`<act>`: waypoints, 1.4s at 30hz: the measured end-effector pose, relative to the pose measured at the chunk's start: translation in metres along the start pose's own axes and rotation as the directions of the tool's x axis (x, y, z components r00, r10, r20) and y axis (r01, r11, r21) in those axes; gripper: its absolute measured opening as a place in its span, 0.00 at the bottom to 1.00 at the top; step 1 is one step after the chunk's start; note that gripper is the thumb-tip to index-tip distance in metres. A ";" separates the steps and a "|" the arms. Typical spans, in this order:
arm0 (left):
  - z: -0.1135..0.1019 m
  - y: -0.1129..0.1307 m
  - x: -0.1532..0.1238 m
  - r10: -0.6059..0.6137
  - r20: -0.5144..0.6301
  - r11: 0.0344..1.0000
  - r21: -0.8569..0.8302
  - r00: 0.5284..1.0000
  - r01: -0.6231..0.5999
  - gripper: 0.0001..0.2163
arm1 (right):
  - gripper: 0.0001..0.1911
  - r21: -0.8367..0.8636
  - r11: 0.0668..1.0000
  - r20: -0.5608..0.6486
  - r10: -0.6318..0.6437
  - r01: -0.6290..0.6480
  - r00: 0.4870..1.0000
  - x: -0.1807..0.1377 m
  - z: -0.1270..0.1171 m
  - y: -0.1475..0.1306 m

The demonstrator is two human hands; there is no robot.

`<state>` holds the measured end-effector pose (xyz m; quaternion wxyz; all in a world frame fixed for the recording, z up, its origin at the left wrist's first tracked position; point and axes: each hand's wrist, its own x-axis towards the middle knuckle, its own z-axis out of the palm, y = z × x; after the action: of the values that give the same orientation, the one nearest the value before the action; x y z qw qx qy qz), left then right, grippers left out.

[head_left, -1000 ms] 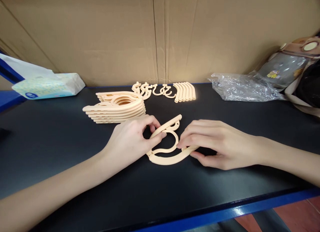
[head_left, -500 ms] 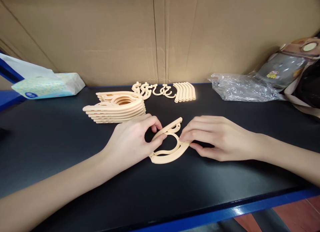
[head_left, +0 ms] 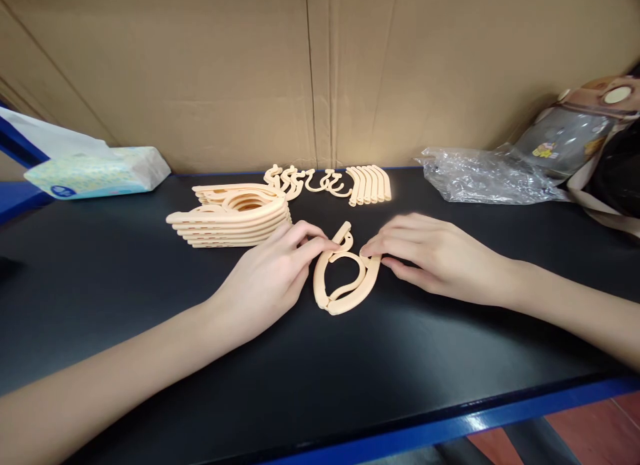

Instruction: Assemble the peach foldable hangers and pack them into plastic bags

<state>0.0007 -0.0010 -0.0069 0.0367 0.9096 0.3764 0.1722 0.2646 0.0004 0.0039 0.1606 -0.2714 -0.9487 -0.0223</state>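
Probably it is a workshop: beyond the left hand (head_left: 270,271) stands a stack of identical plastic pieces (head_left: 235,226), farther back a cardboard wall (head_left: 210,78); beneath the grip, a blue-edged workbench (head_left: 380,378).

Hanger (head_left: 368,282): smooth, matt plastic. Bag (head_left: 490,175): glossy, crinkled film.

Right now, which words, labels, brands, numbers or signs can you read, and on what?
None is readable.
Tissue pack: blue oval logo, too small and blurred.
See-through container: yellowish sticker, any lettering too small.
Cream hanger: no lettering visible.
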 end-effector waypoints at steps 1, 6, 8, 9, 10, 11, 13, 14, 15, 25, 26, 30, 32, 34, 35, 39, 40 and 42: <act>0.000 0.000 0.000 0.020 -0.002 1.000 0.013 1.000 -0.020 0.15 | 0.13 0.004 1.000 0.008 0.001 -0.001 1.000 0.000 0.000 0.000; -0.003 0.000 0.001 0.086 0.009 0.995 0.040 0.996 -0.087 0.15 | 0.12 0.049 0.999 0.022 0.009 -0.011 1.000 0.001 -0.003 -0.003; -0.004 0.000 0.001 0.127 0.030 0.989 0.072 0.991 -0.129 0.15 | 0.12 0.053 0.999 0.018 0.011 -0.012 1.000 0.001 -0.003 -0.003; -0.005 0.000 0.001 0.149 0.039 0.985 0.088 0.988 -0.151 0.15 | 0.11 0.050 0.999 0.014 0.009 -0.010 1.000 0.001 -0.003 -0.004; -0.005 0.000 0.001 0.166 0.045 0.981 0.098 0.985 -0.170 0.15 | 0.12 0.042 0.999 0.007 0.005 -0.005 1.000 0.001 -0.003 -0.004; -0.006 0.000 0.001 0.179 0.050 0.978 0.099 0.983 -0.183 0.14 | 0.12 0.031 1.000 -0.002 -0.001 0.001 1.000 0.001 -0.003 -0.004; -0.006 0.000 0.001 0.188 0.061 0.978 0.077 0.980 -0.193 0.14 | 0.15 0.003 1.000 -0.027 -0.016 0.017 1.000 0.001 -0.002 -0.003; -0.006 0.000 0.001 0.189 0.064 0.980 0.057 0.980 -0.193 0.13 | 0.16 -0.011 1.000 -0.040 -0.024 0.023 0.999 0.000 -0.001 -0.003; -0.006 0.000 0.002 0.185 0.068 0.982 0.035 0.980 -0.188 0.13 | 0.18 -0.022 0.999 -0.051 -0.029 0.028 0.998 0.000 -0.001 -0.003; -0.005 -0.001 0.001 0.141 0.077 0.988 -0.080 0.987 -0.135 0.13 | 0.18 -0.120 0.991 -0.124 0.050 -0.065 0.991 0.001 0.004 -0.003; -0.004 -0.001 0.001 0.130 0.073 0.989 -0.081 0.989 -0.124 0.14 | 0.18 -0.111 0.991 -0.132 0.058 -0.073 0.989 0.000 0.004 -0.004; -0.003 0.001 0.001 0.098 0.046 0.992 -0.088 0.994 -0.094 0.16 | 0.17 -0.088 0.993 -0.123 0.069 -0.080 0.990 0.000 0.003 -0.005; -0.003 0.001 0.001 0.098 0.039 0.992 -0.089 0.994 -0.094 0.17 | 0.17 -0.097 0.992 -0.117 0.068 -0.079 0.991 0.000 0.002 -0.008; -0.004 0.002 0.001 0.095 0.045 0.992 -0.082 0.994 -0.091 0.18 | 0.21 -0.127 0.989 -0.117 0.057 -0.072 0.991 0.001 0.001 -0.012; -0.003 0.003 0.001 0.094 0.048 0.993 -0.076 0.994 -0.090 0.18 | 0.25 -0.145 0.987 -0.117 0.053 -0.070 0.992 0.001 0.001 -0.014; -0.003 0.006 0.001 0.104 0.036 0.992 -0.072 0.994 -0.101 0.20 | 0.33 -0.152 0.983 -0.077 0.090 -0.101 0.993 0.002 0.002 -0.023; -0.002 0.006 0.001 0.108 0.034 0.991 -0.080 0.994 -0.105 0.20 | 0.32 -0.128 0.985 -0.058 0.108 -0.115 0.992 0.002 0.001 -0.025; -0.002 0.007 0.001 0.118 0.032 0.989 -0.097 0.992 -0.115 0.21 | 0.29 -0.054 0.989 -0.015 0.139 -0.140 0.990 0.002 -0.001 -0.027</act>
<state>0.0056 -0.0053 -0.0034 0.0768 0.9304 0.3132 0.1744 0.2495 -0.0217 0.0065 0.1593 -0.3413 -0.9256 -0.0387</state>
